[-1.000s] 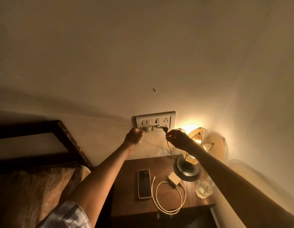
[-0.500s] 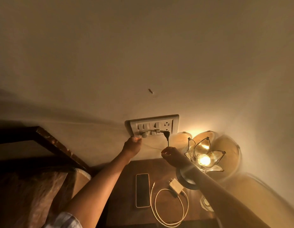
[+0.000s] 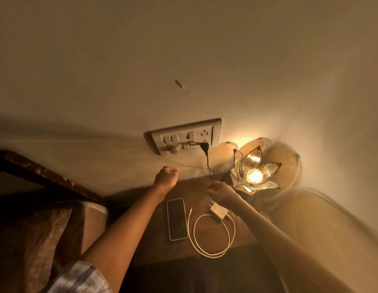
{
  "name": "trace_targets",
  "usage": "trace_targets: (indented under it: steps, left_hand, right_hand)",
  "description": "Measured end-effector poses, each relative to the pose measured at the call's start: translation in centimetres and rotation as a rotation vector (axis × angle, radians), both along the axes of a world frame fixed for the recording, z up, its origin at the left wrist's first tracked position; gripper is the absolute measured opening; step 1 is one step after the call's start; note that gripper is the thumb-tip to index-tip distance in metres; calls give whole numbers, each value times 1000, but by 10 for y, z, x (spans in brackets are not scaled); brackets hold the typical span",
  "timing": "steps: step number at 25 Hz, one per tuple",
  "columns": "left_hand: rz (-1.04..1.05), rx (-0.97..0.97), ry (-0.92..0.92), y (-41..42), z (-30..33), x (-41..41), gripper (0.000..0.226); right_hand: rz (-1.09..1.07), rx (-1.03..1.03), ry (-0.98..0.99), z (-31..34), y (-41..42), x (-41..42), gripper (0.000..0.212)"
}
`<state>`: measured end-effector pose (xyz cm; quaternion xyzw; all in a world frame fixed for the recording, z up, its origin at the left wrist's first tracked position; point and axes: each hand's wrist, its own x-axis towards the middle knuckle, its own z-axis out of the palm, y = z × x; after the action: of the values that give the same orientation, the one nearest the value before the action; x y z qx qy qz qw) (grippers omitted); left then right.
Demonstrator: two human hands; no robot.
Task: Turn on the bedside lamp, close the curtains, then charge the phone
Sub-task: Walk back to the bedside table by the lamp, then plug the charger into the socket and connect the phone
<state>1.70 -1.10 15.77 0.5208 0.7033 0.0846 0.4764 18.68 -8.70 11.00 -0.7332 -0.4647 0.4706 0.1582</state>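
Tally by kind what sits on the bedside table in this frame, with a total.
Phone: 1
Charger adapter: 1
White charging cable: 1
Lit lamp: 1
Total: 4
The left hand and the right hand hold none of them.

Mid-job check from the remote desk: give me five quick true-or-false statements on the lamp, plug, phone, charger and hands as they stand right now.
1. The bedside lamp is lit. True.
2. The black plug sits in the switch panel. True.
3. The white cable is plugged into the phone. False: its free end lies beside the phone, unconnected.
4. The right hand grips the white charger. False: the charger lies on the bedside table, just below that hand.
5. The left hand presses a switch. False: it hangs below the panel, fingers curled, holding nothing visible.
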Motion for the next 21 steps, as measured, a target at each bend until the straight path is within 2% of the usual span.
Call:
trace_targets:
  steps: [7,11,15,18,21]
  left_hand:
    - [30,-26,-18,-12,-27,-5,37]
    - [88,-24,-9,-12,-66,-2,36]
    - [133,-37,-52,-7,-104,-2,38]
    - [177,-20,-70,6,-135,1,38]
    - [201,-35,-112,13,-168,5,38]
  right_hand:
    - [-48,-18,-28,-21,-10,1,24]
    - [-49,-67,-84,-61,-12,1,23]
    - [-45,-142,-130,-106,-16,0,30]
    - [43,-147,-288,-143,-19,1,37]
    - [25,-132,-366,-176,-24,-3,50]
